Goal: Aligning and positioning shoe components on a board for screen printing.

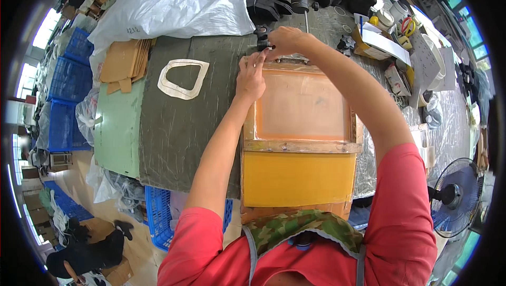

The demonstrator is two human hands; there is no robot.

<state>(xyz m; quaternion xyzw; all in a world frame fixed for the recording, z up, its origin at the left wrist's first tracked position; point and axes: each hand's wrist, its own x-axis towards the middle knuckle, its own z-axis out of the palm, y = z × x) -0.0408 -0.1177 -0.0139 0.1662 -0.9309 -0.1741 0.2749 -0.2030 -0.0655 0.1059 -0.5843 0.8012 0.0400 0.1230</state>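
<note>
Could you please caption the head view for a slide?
Left hand and right hand together at the far edge of a wooden frame, by a black knob.

The framed screen (303,106) is pale peach edged with orange. On its near side, a panel (298,179) is yellow and a cloth (303,228) camouflage in greens and browns. To its left, a cutout (183,93) is cream, the counter (182,138) dark grey; on its far side, bundles (266,4) are black.
</note>
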